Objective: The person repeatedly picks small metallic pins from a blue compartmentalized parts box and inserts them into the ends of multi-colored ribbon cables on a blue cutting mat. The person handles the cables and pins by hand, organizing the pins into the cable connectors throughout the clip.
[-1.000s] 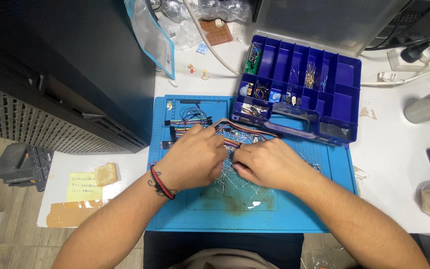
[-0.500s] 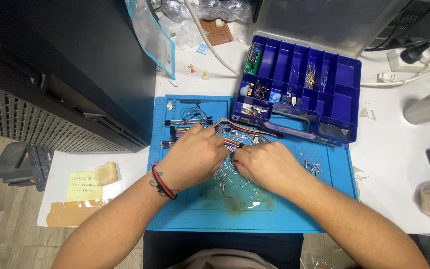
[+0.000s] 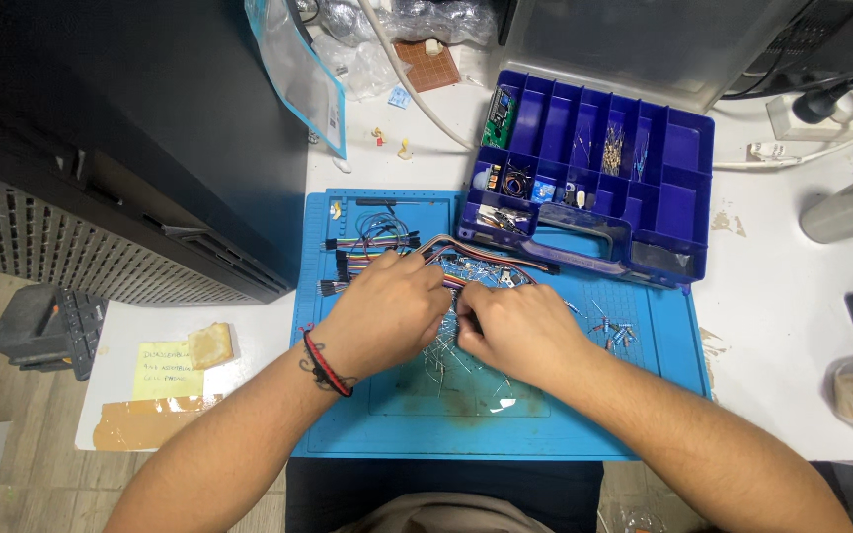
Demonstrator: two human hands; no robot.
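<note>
A clear bag of small wire-legged parts [image 3: 446, 360] lies mid-way on the blue work mat [image 3: 397, 434], and both hands press on it: left hand [image 3: 387, 314] and right hand [image 3: 515, 331], fingers curled, grip unclear. Sorting looks barely begun: loose resistors [image 3: 609, 331] lie right of the bag, two jumper-wire bundles [image 3: 377, 247] behind it, one purple compartment box [image 3: 594, 178] beyond.

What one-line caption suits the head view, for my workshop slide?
Both hands, left hand and right hand, meet over jumper wires on a blue mat beside a purple parts organiser.
</note>
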